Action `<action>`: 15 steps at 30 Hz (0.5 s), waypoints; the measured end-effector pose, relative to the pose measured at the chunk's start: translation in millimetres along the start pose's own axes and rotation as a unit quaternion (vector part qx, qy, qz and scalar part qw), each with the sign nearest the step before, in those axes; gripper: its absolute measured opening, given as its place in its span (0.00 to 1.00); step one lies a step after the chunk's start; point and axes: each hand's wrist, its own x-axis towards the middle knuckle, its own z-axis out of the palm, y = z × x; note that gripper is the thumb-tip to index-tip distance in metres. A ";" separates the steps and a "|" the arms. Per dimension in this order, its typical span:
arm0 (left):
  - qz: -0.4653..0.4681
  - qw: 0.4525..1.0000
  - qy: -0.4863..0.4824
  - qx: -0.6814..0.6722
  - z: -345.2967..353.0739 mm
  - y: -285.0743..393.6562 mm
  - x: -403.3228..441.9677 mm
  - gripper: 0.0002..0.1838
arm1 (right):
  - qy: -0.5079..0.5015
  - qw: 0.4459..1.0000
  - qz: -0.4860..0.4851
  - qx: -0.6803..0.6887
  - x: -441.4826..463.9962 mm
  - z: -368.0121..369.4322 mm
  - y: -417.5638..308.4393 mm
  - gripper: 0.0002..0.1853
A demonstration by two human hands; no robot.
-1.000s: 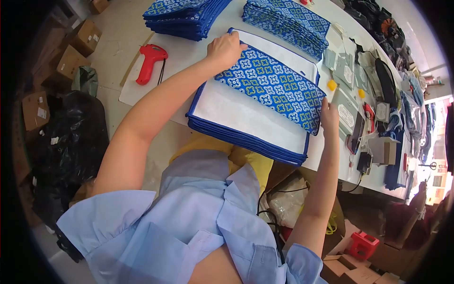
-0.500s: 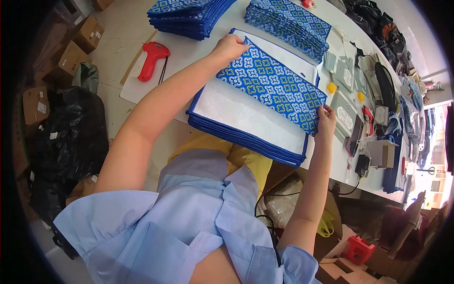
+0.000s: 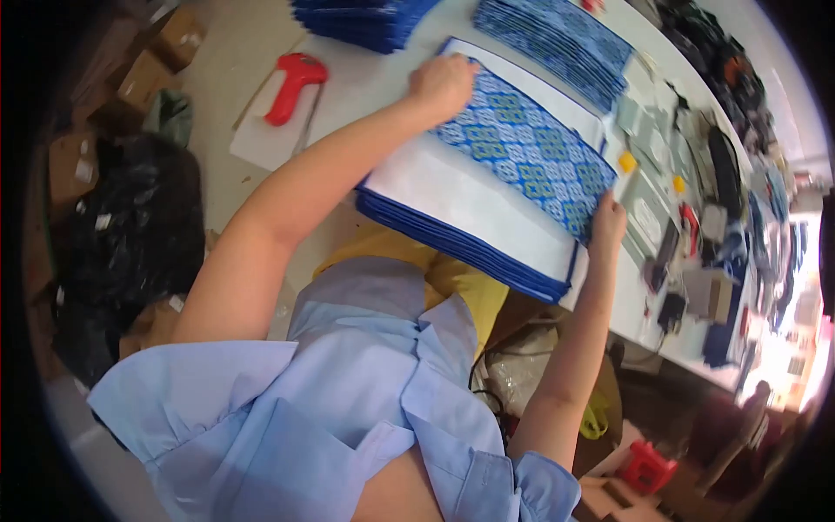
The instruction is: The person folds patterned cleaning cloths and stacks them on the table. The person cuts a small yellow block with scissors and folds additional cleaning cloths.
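A folded strip of blue fabric [image 3: 532,148] with a white and green flower-like pattern stretches slantwise between my two hands. My left hand [image 3: 442,89] has its fingers closed on the strip's upper left corner. At the lower right end, my right hand [image 3: 607,224] pinches the edge between thumb and fingers. Beneath the strip is a stack of blue-edged fabric pieces [image 3: 461,235], the top one showing its white side. Whether the strip is part of that top piece or lies loose on it, I cannot tell.
Folded patterned stacks stand at the far side, a blue one [image 3: 365,22] and a longer one [image 3: 557,48]. A red pistol-shaped tool [image 3: 294,85] lies left on the white table [image 3: 383,74]. Grey cards [image 3: 648,204], yellow bits and cables are on the right. Boxes and black bags cover the floor left.
The view has shifted slightly, moving the table items within it. My left hand has turned so its back faces the camera more. Both hands still grip the fabric strip.
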 end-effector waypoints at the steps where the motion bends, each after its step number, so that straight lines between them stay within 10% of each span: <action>1: 0.018 0.999 -0.027 0.011 -4.7 -3.5 -3.5 0.13 | 0.034 0.999 -0.034 -0.003 0.2 1.2 1.9 0.23; 11: -0.033 0.992 0.084 -0.088 -22.3 -4.1 -34.7 0.09 | 0.091 0.969 -0.158 0.167 -29.9 -12.5 -32.4 0.13; 15: 0.013 0.994 0.081 0.076 3.7 -9.5 -32.8 0.08 | 0.061 0.973 -0.185 -0.125 -31.3 -2.5 -44.1 0.15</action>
